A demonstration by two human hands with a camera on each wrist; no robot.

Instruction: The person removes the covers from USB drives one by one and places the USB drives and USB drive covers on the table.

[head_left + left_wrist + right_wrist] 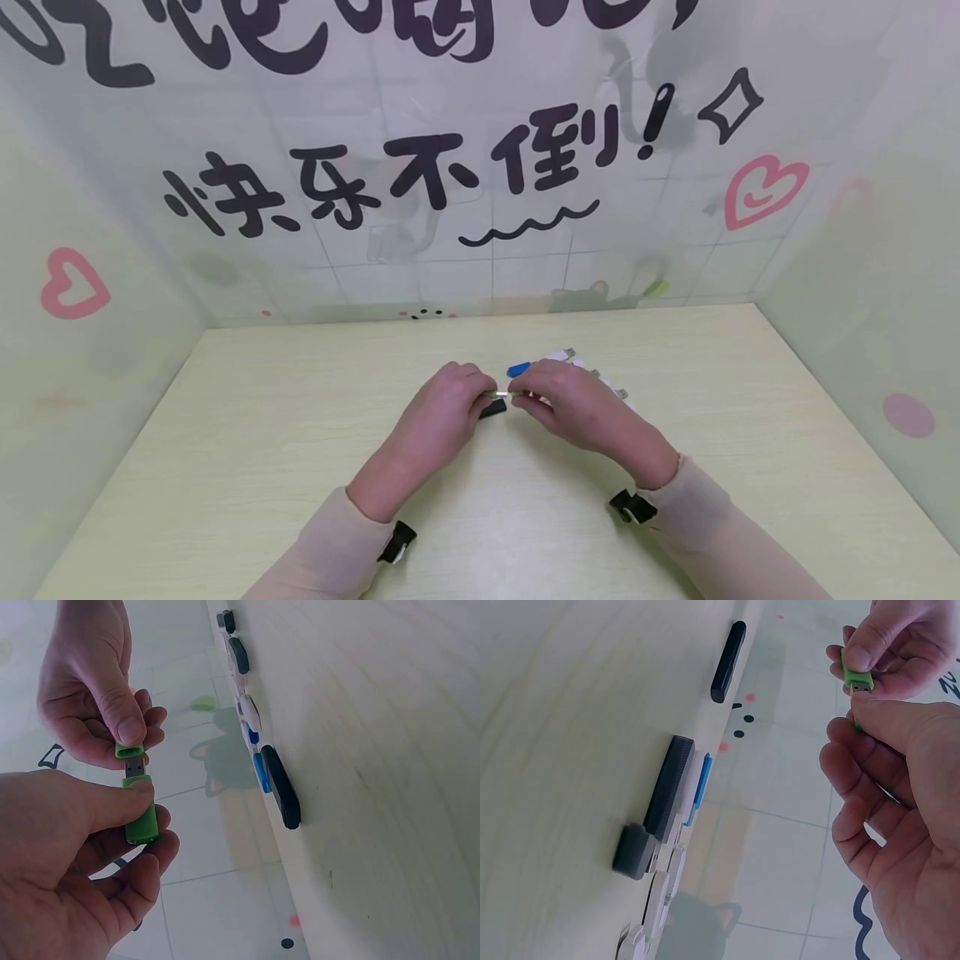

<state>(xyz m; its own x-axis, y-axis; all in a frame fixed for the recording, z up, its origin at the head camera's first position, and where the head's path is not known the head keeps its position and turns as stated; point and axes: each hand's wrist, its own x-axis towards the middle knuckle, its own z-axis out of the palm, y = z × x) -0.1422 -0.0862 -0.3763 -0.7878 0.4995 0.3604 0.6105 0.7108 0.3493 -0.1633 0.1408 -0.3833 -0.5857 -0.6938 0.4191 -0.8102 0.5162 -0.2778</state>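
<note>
A green USB flash drive (142, 823) is held over the table between both hands. My left hand (442, 408) pinches its body between thumb and fingers. The green cap (129, 751) is in the thumb and fingers of my right hand (573, 408). Between cap and body the metal plug (134, 766) shows, its tip at the cap's mouth. In the right wrist view the cap is mostly hidden behind the right thumb. Below the left fingertips in the head view, a black drive (492, 408) lies on the table.
Several white USB drives (621, 393) with metal plugs lie in a slanting row behind the right hand, partly covered by it. A blue piece (518, 369) lies at the row's left end. The right wrist view also shows a dark ridged drive (670, 787). A printed wall (420, 283) borders the pale table (300, 383).
</note>
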